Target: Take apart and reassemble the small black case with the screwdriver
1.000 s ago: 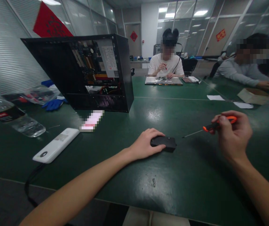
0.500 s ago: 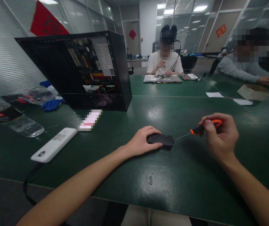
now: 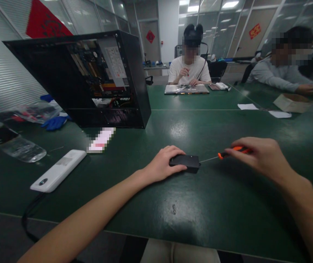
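Observation:
My left hand (image 3: 167, 163) grips a small black rectangular box (image 3: 190, 163) from its left end, thumb in front and fingers behind, pressing it on the green table (image 3: 145, 204). My right hand (image 3: 260, 155) is closed around the orange and black handle of a screwdriver (image 3: 222, 155). The thin shaft runs leftward, its tip meeting the right end of the box. I cannot make out what exactly the tip touches there.
An open computer case (image 3: 142, 80) stands at the back left. Left of me lie a white power bank (image 3: 60, 170) with a black cable, a water bottle (image 3: 22, 144) and blue gloves (image 3: 54, 123). A co-worker (image 3: 190, 69) sits opposite; another person (image 3: 274, 73) sits at the right beside a cardboard box (image 3: 292, 103).
My right hand has rolled over on the screwdriver handle, so its back now faces up. My left hand and the box hold still. The view has shifted slightly.

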`<state>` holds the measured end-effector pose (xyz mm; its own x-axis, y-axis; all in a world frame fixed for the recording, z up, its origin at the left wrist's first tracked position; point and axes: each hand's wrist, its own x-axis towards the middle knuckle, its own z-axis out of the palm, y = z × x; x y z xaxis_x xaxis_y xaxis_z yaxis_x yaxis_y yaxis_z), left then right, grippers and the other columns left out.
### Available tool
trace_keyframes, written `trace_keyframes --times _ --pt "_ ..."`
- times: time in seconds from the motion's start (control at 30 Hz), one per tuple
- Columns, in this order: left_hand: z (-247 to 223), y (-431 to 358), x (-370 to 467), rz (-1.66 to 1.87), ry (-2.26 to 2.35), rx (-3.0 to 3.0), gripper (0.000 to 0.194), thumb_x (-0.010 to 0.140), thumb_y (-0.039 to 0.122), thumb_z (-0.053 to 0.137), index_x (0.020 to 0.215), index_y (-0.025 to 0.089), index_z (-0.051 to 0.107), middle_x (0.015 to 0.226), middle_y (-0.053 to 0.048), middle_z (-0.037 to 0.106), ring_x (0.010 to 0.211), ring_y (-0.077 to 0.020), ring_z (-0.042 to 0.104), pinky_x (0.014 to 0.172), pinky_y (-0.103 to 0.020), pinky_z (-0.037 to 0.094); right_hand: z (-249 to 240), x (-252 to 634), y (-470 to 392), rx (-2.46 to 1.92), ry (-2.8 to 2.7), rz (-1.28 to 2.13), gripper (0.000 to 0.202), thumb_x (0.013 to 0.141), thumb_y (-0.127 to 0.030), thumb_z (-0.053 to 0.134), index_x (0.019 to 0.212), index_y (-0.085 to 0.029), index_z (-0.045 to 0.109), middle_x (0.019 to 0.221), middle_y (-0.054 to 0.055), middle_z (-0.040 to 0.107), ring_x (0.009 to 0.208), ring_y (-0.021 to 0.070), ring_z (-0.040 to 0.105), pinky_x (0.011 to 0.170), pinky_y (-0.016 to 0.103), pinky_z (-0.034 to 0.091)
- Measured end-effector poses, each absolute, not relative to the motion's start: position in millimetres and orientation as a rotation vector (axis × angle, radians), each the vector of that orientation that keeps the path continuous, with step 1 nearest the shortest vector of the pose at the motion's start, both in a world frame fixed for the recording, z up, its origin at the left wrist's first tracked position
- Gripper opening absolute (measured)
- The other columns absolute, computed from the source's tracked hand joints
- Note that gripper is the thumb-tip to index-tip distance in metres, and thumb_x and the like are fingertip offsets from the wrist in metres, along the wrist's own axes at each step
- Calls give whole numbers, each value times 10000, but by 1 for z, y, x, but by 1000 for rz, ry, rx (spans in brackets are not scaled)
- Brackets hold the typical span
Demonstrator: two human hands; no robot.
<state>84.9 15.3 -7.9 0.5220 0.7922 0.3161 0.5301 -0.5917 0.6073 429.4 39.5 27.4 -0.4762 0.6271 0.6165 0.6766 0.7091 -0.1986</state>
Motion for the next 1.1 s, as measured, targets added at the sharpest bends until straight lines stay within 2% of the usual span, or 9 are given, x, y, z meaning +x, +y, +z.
trace_keyframes --times 0.1,0.27,0.47,0.93,1.1 --pt "-7 15 84 764 1082 2335 391 910 393 803 1231 204 686 1244 -98 684 1176 -290 633 1027 -446 483 23 434 39 -901 -2437 -166 467 1008 -593 572 799 -201 715 706 40 674 588 163 624 541 305 437" --pt "-7 15 82 764 1083 2337 395 915 403 800 1245 220 679 1260 -80 681 1190 -279 628 1035 -436 469 16 431 33 -990 -2567 -204 513 1007 -657 518 913 -199 728 802 60 713 651 191 663 580 311 451" --pt "-8 16 83 789 1081 2341 393 903 392 815 1225 209 685 1247 -80 694 1187 -276 639 1022 -428 465 14 423 32 -1138 -2706 -47 523 1020 -668 474 894 -211 695 790 46 688 663 198 653 593 315 421" --pt "-3 15 79 804 1070 2306 431 879 416 831 1232 215 688 1265 -85 709 1180 -281 655 1047 -440 478 9 417 36 -1230 -2729 222 501 1008 -652 515 787 -222 650 706 24 642 624 176 584 600 309 363" --pt "7 19 68 780 1007 2337 425 875 406 831 1226 205 702 1221 -94 716 1136 -269 674 1002 -409 515 8 418 37 -1228 -2718 262 519 1001 -668 513 770 -220 640 684 20 626 598 169 572 578 301 356"
